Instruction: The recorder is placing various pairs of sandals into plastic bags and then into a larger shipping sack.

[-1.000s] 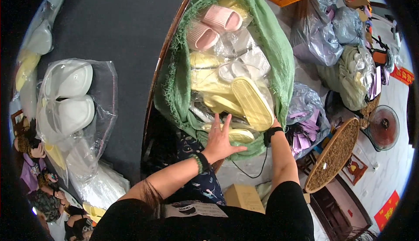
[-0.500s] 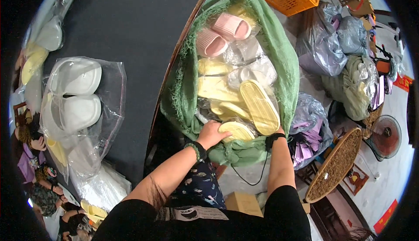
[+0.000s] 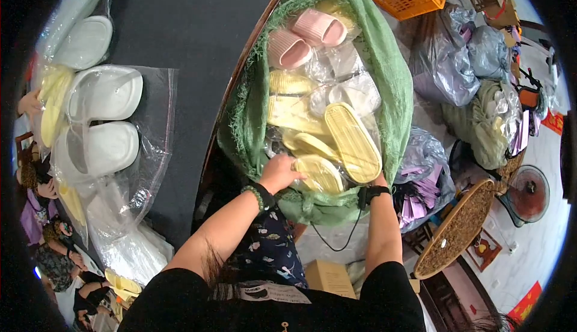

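Left of the green sack (image 3: 393, 82), bagged white slippers (image 3: 113, 148) lie on a dark table (image 3: 180, 25). Inside the sack's near end, the left hand (image 3: 280, 173), fingers bent, touches a yellow slipper (image 3: 323, 175) lying between both hands; whether it grips cannot be told. At the sack's near right edge, the right hand (image 3: 380, 180) is mostly hidden, its hold unclear.
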{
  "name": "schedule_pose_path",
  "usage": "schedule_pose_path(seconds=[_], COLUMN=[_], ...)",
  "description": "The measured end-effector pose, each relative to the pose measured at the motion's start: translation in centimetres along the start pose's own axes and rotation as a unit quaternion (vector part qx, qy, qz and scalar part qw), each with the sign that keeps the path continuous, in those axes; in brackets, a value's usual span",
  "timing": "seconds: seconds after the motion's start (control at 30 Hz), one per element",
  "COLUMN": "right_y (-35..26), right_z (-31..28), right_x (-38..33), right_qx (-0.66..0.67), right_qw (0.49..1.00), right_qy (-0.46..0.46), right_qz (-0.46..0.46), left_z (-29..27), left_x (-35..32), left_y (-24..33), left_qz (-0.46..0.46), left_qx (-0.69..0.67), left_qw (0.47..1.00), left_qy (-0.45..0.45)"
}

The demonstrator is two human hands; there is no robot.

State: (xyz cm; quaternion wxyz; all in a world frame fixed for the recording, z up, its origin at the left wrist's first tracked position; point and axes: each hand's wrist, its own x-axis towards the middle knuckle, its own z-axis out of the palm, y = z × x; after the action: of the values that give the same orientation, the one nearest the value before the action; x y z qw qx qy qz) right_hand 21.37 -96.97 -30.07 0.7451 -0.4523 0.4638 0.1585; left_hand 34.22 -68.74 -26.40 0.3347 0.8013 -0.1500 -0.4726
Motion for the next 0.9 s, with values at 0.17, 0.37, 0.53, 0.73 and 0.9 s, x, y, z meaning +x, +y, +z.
schedule_pose_path(seconds=[0.17,0.37,0.53,0.73,0.9], right_y=[-1.3,-2.1,-2.3,-0.4,-1.6], right_z=[1.0,2.2,1.9,2.5,4.9], right_x=[1.3,1.6,0.7,-2.9,-1.3], right_qx=[0.016,0.025,0.025,0.020,0.019], right_qw=[0.999,0.998,0.997,0.994,0.988], right_qy=[0.003,0.013,0.022,0.030,0.041], right_qz=[-0.030,-0.058,-0.074,-0.106,-0.144], left_z=[-2.5,-1.6,-1.6,-1.9,-1.4], left_x=[3.1,4.2,4.2,4.5,4.4], left_y=[0.2,0.3,1.2,2.2,0.8], left_qz=[0.002,0.064,0.032,-0.038,-0.080], left_qx=[-0.034,-0.013,-0.032,-0.009,-0.061], left_qw=[0.998,0.994,0.995,0.998,0.992], left_qy=[0.049,0.086,0.087,0.057,0.071])
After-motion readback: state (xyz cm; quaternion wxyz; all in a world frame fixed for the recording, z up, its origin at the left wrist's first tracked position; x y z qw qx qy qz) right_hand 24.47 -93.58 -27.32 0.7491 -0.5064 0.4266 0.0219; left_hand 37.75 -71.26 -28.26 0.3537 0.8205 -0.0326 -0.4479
